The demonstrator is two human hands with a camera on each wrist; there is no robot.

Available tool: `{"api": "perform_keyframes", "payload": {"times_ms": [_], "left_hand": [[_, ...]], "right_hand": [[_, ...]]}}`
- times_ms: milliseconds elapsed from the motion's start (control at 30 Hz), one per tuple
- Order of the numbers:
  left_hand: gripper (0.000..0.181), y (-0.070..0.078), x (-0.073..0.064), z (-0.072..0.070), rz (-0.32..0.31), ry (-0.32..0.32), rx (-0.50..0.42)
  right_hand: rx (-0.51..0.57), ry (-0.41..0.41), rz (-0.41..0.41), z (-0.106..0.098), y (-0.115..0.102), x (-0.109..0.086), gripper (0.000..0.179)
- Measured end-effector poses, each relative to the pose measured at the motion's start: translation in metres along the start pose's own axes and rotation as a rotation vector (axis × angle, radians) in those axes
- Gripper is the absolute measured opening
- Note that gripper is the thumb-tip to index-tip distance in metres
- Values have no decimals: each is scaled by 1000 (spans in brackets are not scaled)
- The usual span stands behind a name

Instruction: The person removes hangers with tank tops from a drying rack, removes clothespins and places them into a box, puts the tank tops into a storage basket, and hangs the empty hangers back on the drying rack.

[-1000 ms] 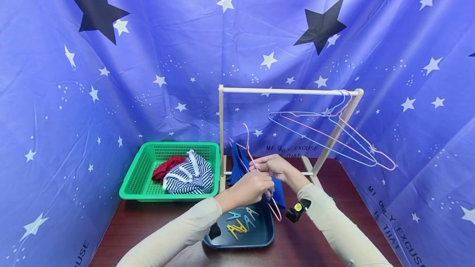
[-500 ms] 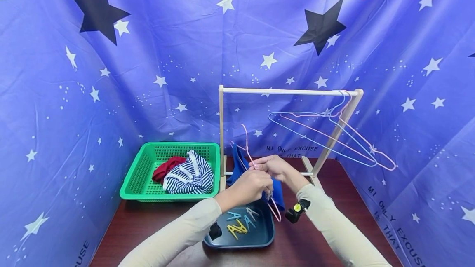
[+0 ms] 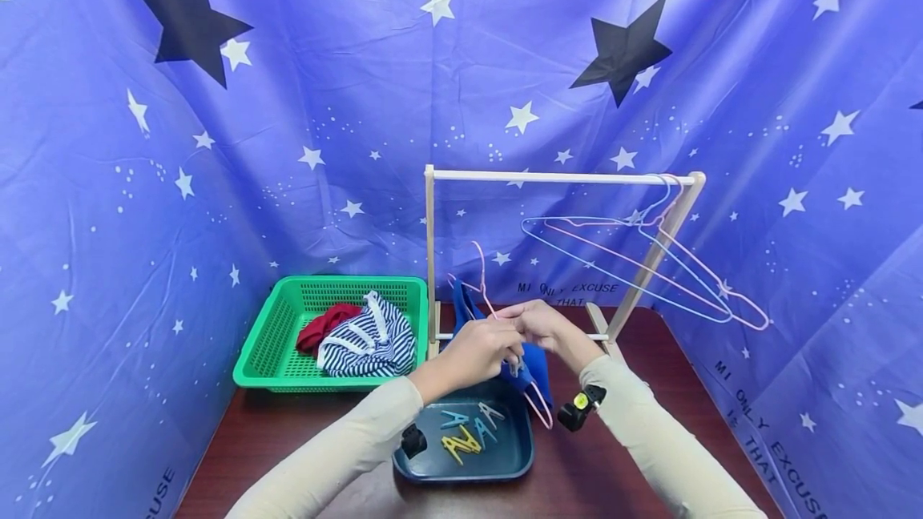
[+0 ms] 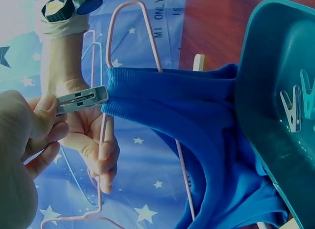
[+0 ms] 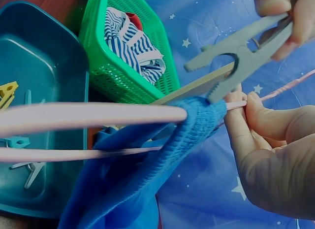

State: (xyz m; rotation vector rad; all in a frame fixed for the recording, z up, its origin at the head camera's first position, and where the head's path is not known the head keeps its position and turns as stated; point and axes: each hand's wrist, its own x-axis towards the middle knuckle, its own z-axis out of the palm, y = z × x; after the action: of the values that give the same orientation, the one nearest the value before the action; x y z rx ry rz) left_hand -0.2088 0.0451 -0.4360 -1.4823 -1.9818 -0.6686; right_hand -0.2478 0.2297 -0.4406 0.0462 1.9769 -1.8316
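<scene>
My left hand [image 3: 485, 349] pinches the handles of a grey clothespin [image 5: 241, 56] between thumb and fingers. The clothespin's jaws are spread, with one tip against the ribbed band of a blue garment [image 4: 206, 115]. This garment hangs over a pink wire hanger [image 4: 102, 135], which passes through it and sticks out beyond the band. Thumb and fingers of my right hand [image 5: 280, 150] pinch the hanger wire beside the band. In the head view, both hands overlap in front of the garment, and the left covers part of the right's fingertips.
Several clothespins [image 3: 461, 445] lie in a dark blue tray [image 3: 497, 471] below my hands. To the left, a green basket [image 3: 252, 371] holds striped and red clothes. A rack [image 3: 562, 177] behind carries a blue hanger [image 3: 613, 269] and another pink hanger [image 3: 746, 307].
My left hand has shifted slightly left, and more of the clothespin and garment band shows. The hanger's near end has swung a little to the right. My right hand keeps its grip.
</scene>
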Motion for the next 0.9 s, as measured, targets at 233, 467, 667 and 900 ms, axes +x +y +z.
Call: {"api": "perform_keyframes", "payload": {"times_ms": [233,467,667,900], "left_hand": [[25,-3,-6,-4,-43,-55,-3],[14,-6,-17,-2,-102,-131,-27],[14,-10,-31,8,-171,-231,-31],[7,-14,-45,21,-261,-342,-62]], "right_hand": [[21,-29,11,-1,-3,2,39],[31,-63,30,-3,-4,2,37],[44,-88,45,-5,-6,1,36],[16,-85,56,-4,-8,0,36]]}}
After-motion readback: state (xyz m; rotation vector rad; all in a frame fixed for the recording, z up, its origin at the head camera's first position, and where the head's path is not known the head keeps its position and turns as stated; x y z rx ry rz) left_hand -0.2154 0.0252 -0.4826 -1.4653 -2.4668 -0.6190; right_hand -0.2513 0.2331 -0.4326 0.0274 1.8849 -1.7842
